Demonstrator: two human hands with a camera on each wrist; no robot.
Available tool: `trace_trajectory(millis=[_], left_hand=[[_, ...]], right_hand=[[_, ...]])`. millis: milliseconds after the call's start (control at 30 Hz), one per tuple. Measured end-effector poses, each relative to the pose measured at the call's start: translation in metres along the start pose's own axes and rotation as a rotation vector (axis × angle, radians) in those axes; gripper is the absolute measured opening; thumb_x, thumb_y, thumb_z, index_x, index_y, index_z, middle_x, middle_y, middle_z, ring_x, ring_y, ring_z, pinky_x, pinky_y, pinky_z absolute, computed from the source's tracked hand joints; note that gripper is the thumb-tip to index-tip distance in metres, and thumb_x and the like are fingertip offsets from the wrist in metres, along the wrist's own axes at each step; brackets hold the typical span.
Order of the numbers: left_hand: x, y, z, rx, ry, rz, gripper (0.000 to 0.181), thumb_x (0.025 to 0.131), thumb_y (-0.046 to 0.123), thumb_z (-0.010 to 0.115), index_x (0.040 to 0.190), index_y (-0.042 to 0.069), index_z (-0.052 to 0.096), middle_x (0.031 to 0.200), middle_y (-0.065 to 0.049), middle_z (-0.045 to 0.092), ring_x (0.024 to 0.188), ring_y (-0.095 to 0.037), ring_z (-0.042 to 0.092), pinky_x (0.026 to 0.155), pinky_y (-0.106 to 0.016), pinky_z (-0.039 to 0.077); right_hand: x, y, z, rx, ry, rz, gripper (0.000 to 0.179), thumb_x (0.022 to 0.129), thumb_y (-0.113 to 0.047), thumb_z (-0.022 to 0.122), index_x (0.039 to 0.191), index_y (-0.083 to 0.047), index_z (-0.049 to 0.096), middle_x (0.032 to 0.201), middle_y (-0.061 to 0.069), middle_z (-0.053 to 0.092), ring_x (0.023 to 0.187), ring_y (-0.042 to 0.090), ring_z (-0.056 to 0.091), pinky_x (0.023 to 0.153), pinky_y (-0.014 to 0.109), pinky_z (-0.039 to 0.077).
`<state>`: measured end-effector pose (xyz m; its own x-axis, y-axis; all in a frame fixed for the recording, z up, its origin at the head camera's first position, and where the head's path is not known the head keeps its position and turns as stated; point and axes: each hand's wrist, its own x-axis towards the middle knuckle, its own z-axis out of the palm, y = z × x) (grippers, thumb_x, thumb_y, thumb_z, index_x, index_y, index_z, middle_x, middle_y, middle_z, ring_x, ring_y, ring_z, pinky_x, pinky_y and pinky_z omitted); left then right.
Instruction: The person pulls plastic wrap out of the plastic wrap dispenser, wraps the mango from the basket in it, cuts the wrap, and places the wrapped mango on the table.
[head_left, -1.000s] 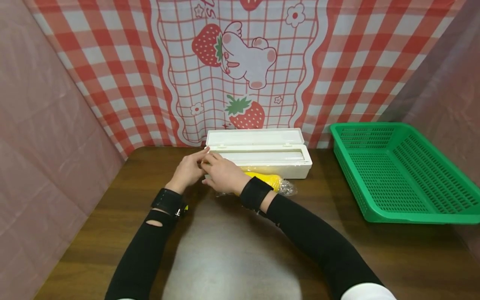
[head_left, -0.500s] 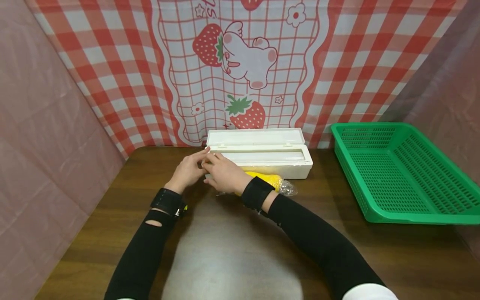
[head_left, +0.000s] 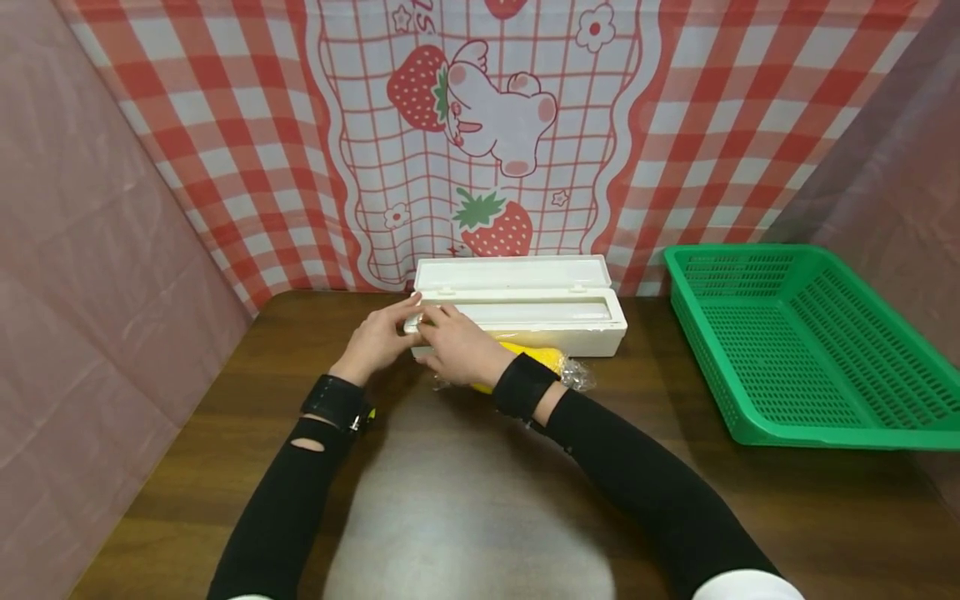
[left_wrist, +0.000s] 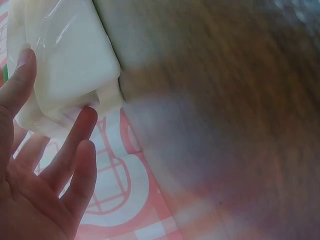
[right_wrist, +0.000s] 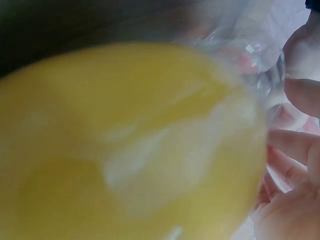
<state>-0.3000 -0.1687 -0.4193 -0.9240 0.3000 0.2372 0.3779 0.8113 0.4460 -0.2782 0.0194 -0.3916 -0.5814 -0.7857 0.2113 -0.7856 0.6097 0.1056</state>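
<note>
A long white box (head_left: 551, 342), which looks like a cling film dispenser, stands at the back of the table with a pale roll (head_left: 555, 312) inside and its lid (head_left: 517, 272) raised. My left hand (head_left: 375, 342) holds the box's left end, thumb and fingertips right at its edges. Bent fingers of my right hand (head_left: 467, 350) are at the front top edge beside the left hand; I cannot tell whether they pinch film. Against the box's front lies a smooth yellow rounded object (right_wrist: 125, 125), with clear crumpled film (head_left: 577, 375) at its end. My right hand partly hides it.
A green plastic basket (head_left: 750, 437) stands at the right side of the brown wooden table (head_left: 465, 500). Behind the box hangs a red checked cloth (head_left: 495, 108) with strawberry prints. Pink cloth (head_left: 97, 250) lines the left side.
My right hand has shifted slightly to the right along the box's front edge. The left hand, the box and the yellow object look nearly the same.
</note>
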Motion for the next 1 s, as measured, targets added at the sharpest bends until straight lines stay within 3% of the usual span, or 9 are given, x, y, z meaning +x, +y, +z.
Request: trace_trajectory(millis=[300,633,1000], left_hand=[[-0.001,0.002,0.000,-0.036,-0.009,-0.024,0.067,0.075,0.052,0.066,0.135,0.029,0.048,0.144,0.015,0.033,0.129,-0.017,0.034,0.094,-0.043,0.037],[-0.003,0.001,0.001,-0.062,-0.016,-0.001,0.068,0.074,0.054,0.066,0.135,0.030,0.047,0.144,0.016,0.033,0.131,-0.014,0.031,0.099,-0.040,0.033],[-0.001,-0.001,0.004,-0.062,-0.004,0.016,0.068,0.074,0.054,0.066,0.135,0.031,0.047,0.144,0.016,0.033,0.130,-0.015,0.031,0.098,-0.041,0.034]], right_hand=[[-0.034,0.021,0.003,0.043,0.053,0.020,0.050,0.092,-0.041,0.050,0.124,-0.003,0.055,0.113,0.005,0.046,0.101,0.020,0.039,0.088,0.030,0.034],[-0.089,0.053,-0.001,0.109,0.057,0.140,0.054,0.093,-0.046,0.046,0.124,-0.003,0.055,0.114,0.009,0.045,0.102,0.023,0.036,0.089,0.034,0.034],[-0.161,0.102,-0.004,0.046,0.211,0.262,0.038,0.090,-0.038,0.055,0.106,-0.004,0.061,0.099,0.008,0.046,0.095,0.025,0.039,0.084,0.038,0.036]])
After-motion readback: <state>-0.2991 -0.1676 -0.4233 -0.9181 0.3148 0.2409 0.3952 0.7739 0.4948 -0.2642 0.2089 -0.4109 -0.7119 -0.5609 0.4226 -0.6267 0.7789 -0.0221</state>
